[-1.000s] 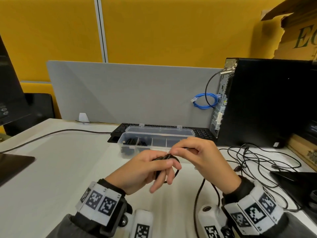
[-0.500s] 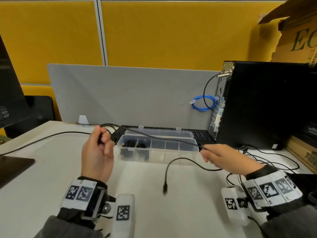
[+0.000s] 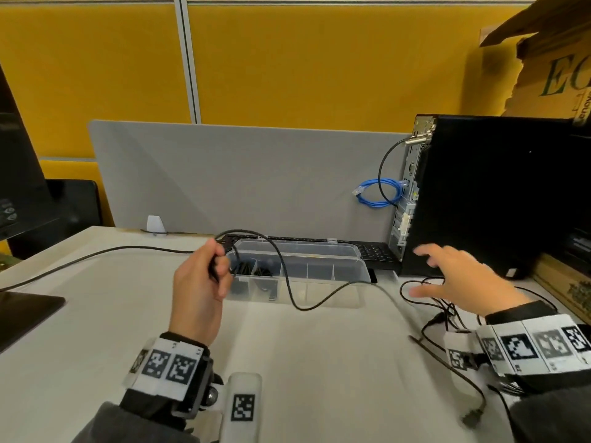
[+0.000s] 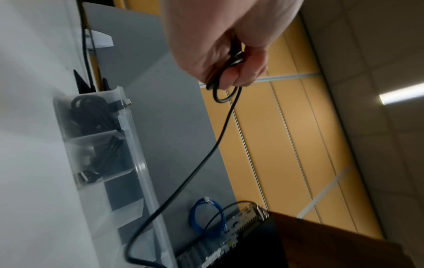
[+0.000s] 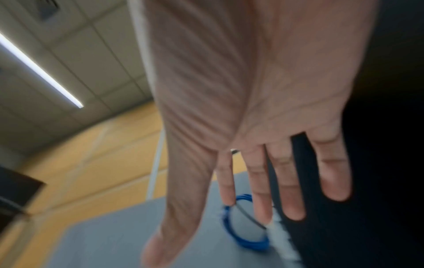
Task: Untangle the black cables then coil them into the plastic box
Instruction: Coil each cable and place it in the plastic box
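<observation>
On a pale desk [image 3: 96,314] backed by a low grey divider [image 3: 240,174], with yellow wall panels [image 3: 319,59] behind and a tiled ceiling with a strip light visible from the wrist views. One black computer tower [image 3: 486,193] standing at the right, one blue network cable [image 3: 377,195] coiled at its rear, one black keyboard [image 3: 374,251] lying behind the box, one torn cardboard carton [image 3: 550,59] above the tower, part of a dark monitor [image 3: 16,161] at the far left. One long clear plastic box [image 3: 319,276] near the middle of the desk, lid open, split into several compartments; two at its left end filled with black coiled cables [image 3: 252,270], the others looking bare. One loose black cable [image 3: 287,282] pinched in the curled fingers of the left hand [image 3: 198,282], held above the desk just left of the box, with a small loop hanging below the fingertips in the left wrist view [image 4: 220,94]; arching from there over the box front, dipping to the desk and trailing off to the right. One tangle of black cables [image 3: 441,308] lying at the right, in front of the tower, strands too crossed to count. Right hand [image 3: 457,279] spread above that tangle, fingers straight and apart, grasping nothing; touching the strands or not, cannot tell. Two wrists wrapped in bands with black-and-white square markers
</observation>
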Motion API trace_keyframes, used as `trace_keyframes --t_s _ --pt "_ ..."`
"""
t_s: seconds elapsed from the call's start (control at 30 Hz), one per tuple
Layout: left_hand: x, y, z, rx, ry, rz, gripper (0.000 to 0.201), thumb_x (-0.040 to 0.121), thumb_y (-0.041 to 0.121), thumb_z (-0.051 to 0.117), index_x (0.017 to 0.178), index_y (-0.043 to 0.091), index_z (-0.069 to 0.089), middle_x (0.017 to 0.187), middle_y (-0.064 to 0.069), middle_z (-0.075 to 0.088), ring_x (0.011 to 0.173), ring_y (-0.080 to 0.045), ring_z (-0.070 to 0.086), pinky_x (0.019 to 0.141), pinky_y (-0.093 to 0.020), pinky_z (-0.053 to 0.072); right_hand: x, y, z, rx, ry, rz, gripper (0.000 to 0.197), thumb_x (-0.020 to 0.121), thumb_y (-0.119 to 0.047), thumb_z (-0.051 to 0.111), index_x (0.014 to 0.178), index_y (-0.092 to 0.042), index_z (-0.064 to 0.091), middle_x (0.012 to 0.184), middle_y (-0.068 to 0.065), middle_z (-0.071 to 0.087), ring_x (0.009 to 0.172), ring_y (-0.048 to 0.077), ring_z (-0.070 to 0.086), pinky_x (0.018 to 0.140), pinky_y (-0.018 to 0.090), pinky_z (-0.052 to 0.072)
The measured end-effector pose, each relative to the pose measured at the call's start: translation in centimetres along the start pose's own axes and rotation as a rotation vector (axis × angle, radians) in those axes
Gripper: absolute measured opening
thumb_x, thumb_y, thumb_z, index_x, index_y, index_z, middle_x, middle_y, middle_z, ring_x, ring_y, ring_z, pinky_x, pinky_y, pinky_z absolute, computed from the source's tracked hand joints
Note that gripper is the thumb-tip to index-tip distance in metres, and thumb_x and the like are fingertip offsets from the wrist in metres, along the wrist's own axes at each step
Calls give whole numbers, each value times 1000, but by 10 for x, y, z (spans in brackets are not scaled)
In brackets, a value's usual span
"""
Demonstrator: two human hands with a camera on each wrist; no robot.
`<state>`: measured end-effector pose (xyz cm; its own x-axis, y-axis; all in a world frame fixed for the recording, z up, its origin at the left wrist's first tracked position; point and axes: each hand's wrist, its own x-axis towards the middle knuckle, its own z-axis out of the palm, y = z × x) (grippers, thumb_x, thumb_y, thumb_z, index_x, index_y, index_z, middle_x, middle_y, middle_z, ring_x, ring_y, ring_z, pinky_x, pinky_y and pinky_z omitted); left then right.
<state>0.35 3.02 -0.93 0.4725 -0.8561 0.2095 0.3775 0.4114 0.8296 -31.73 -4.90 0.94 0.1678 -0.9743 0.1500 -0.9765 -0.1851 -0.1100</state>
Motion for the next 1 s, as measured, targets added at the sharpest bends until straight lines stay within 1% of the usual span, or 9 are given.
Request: trace_keyframes --t_s 0.17,0.23,0.3,0.37,0.47,0.53,0.67,0.8,1.0 --pt "-20 -3 21 269 -347 -23 33 98 19 37 71 8 53 47 1 44 33 -9 31 40 -16 32 -43 -91 -19 518 -73 -386 85 75 -64 42 146 -40 1 146 -17 28 135 4 26 109 32 28" --pt "-28 1 27 294 -449 -44 32 96 20 38 71 6 52 45 1 44 31 -10 30 40 -17 30 -57 -115 -9 544 -67 -491 64 87 -56 33 145 -39 14 139 -22 33 128 -4 29 108 27 28" --pt "-35 3 30 239 -513 -108 31 90 26 42 68 8 55 44 0 45 29 -9 30 38 -17 27 -58 -125 3 651 62 -545 31 97 -37 33 124 -30 47 111 -13 60 100 -7 51 89 17 40" --pt "-40 4 34 105 -549 -190 32 83 27 44 65 11 65 47 -3 51 30 -9 37 39 -16 32 -53 -130 13 801 121 -502 22 99 -25 34 101 -21 55 70 -1 56 64 5 55 65 19 47" --pt "-40 1 38 -123 -546 -224 36 84 21 41 83 3 72 71 -10 69 57 -16 66 55 -20 53 -53 -136 22 803 -130 -441 17 100 -22 33 104 -24 50 68 -1 44 51 9 46 46 21 47" --pt "-32 -3 35 -106 -498 -159 37 88 21 38 105 0 63 96 -16 72 88 -22 71 72 -23 56 -60 -141 29 635 -359 -567 20 101 -24 32 112 -25 49 74 -10 46 60 3 45 56 12 40" --pt "-20 -6 17 525 -538 -28 37 85 41 56 111 16 57 104 -2 71 99 -12 66 87 -20 50 -64 -141 25 474 -324 -716 21 100 -24 36 102 -20 56 67 -18 44 62 -3 45 63 14 36" --pt "-24 -8 10 1168 -786 -25 27 76 43 71 93 28 56 73 10 63 61 5 57 62 -11 43 -39 -106 7 392 -100 -614 19 96 -24 46 86 -20 62 72 -12 57 68 0 51 66 16 37" --pt "1 2 -11 1189 -281 244 30 92 34 52 67 17 53 56 5 47 51 -8 41 49 -21 28 -7 -29 -8 370 -2 -310 21 94 -28 49 77 -24 60 68 -7 56 58 1 48 57 10 38"
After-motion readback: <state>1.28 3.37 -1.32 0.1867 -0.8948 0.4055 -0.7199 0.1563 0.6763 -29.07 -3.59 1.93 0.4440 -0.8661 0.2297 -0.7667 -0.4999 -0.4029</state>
